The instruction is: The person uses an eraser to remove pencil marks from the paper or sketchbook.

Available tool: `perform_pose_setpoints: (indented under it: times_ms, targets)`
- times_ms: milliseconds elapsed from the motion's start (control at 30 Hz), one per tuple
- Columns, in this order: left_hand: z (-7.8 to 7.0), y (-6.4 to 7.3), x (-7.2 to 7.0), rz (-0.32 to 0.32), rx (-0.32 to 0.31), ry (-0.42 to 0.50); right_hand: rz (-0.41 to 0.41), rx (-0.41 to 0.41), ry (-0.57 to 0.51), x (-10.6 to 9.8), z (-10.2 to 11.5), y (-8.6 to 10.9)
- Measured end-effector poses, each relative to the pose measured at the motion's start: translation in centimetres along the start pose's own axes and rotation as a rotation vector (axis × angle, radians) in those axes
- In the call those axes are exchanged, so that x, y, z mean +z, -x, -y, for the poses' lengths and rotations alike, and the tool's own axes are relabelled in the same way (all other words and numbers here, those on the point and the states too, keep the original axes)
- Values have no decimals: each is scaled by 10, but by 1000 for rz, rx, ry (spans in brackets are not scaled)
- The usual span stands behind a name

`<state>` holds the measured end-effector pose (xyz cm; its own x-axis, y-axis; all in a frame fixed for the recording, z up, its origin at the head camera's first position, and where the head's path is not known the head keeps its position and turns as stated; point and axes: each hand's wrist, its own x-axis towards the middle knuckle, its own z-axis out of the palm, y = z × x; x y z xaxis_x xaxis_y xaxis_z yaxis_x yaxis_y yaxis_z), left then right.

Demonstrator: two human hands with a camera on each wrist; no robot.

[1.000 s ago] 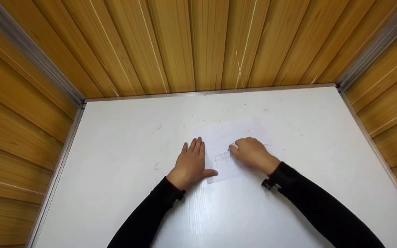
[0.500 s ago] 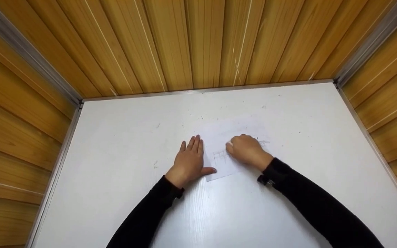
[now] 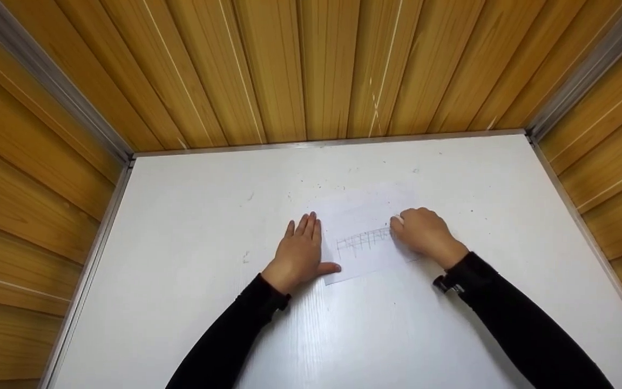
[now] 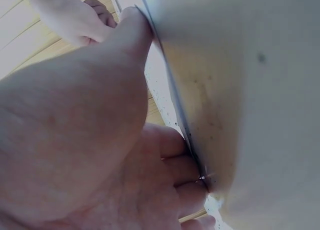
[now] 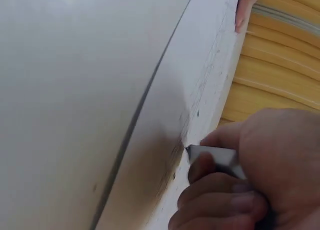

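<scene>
A sheet of white paper (image 3: 365, 265) lies on the table, with a ladder-like band of thin pencil lines (image 3: 362, 239) across its middle. My left hand (image 3: 297, 254) is spread flat along the sheet's left edge, its fingers straight and the thumb out over the paper. My right hand (image 3: 424, 232) grips a white eraser (image 3: 398, 219) at the right end of the pencil lines. In the right wrist view the eraser (image 5: 215, 154) is a pale block with a dark smudged tip at the paper, pinched between thumb and curled fingers. Its far end is hidden in the palm.
Dark crumbs (image 3: 319, 187) are scattered on the white table (image 3: 192, 227), mostly beyond the paper. Faint smudges mark the tabletop left of the left hand. Wood-patterned walls (image 3: 273, 70) enclose the back and both sides, with metal trim along the table's edges.
My right hand shifts slightly left, then slides right along the pencil lines with the eraser, uncovering more of them. My left hand keeps its place on the sheet.
</scene>
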<state>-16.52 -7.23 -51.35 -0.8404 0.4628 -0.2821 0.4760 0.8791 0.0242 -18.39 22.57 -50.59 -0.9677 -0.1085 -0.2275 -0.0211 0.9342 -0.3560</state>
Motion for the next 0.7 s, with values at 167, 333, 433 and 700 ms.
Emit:
perform_pose_setpoints:
  times_ms: [167,333,433,700]
  targets:
    - [2,0,-2,-13,-3,-16,52,-86,-47,21,58,2]
    - [1,0,2,-48,33,5,110,-193,20,42,107,-2]
    - [-1,-1,3,-60,46,11,119,-193,61,46,115,-6]
    - [-1,1,-2,-23,5,-16,42,-116,24,23,49,-5]
